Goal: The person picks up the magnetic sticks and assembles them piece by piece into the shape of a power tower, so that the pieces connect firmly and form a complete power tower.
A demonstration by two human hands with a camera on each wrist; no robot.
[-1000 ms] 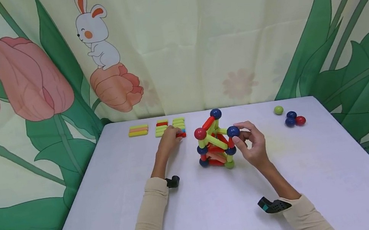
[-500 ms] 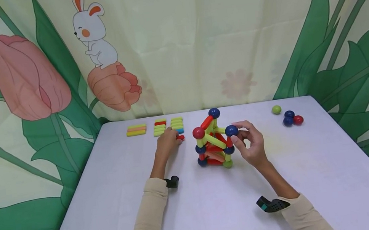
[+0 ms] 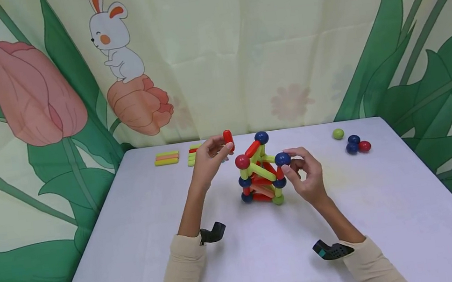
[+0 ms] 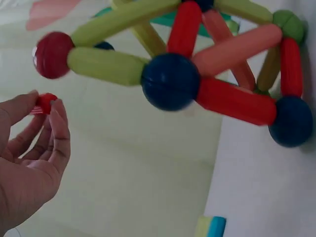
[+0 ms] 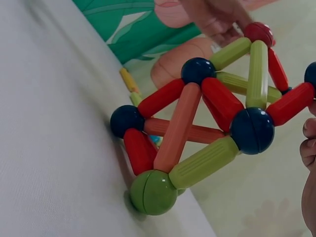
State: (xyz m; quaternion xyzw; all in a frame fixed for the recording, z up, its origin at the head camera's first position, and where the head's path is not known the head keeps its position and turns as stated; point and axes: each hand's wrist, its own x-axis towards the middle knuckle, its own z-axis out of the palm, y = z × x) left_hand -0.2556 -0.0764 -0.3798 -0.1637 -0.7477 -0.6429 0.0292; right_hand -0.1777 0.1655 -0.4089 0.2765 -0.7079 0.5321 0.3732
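My left hand [image 3: 208,162] pinches a short red stick [image 3: 228,138] between thumb and fingertips, raised off the table [image 3: 139,264] and apart from the tower [image 3: 263,172] of balls and sticks. My right hand [image 3: 307,178] has thumb and forefinger closed about the blue ball [image 3: 282,159] at the tower's right corner. The tower stands on the cloth between my two hands, its upper red ball [image 3: 242,161] facing my left and just beside the stick I hold.

Near the far edge, to the left, lies a row of yellow and peach sticks [image 3: 166,158]; next to it is a second bundle of sticks [image 3: 194,149], partly covered by my left hand. A blue stick [image 4: 216,228] beside a yellow-green one is cut off at the bottom of the left wrist view. Far to the right sit a green ball [image 3: 338,134] and, near it, two dark balls [image 3: 352,144] clustered with a loose red ball [image 3: 364,146]. Behind everything hangs a printed curtain [image 3: 217,67].

In the right wrist view my right hand is cut off by the edge, so its hold shows poorly there. From the head, many of the tower's inner joints are hidden behind its front sticks.
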